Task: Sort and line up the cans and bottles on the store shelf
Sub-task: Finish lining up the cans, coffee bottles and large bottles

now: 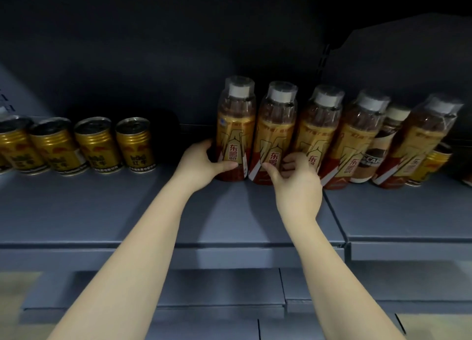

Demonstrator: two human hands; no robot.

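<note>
Several gold-and-red drink bottles with white caps stand in a row at the back of the grey shelf (102, 212). My left hand (201, 164) grips the base of the leftmost bottle (236, 125). My right hand (293, 180) holds the lower part of the second bottle (275, 130), thumb on its label and fingers curled between it and the third bottle (318, 132). Further right stand another gold bottle (357, 135), a brown coffee bottle (383, 145), one more gold bottle (421, 140) and a gold can (431, 166). Several gold cans (135, 145) line up at the left.
A dark gap separates the cans from the bottles. The shelf's front part lies bare under my forearms. A seam (334, 212) divides the shelf into two boards. A lower shelf (219, 296) shows below. A dark back panel rises behind everything.
</note>
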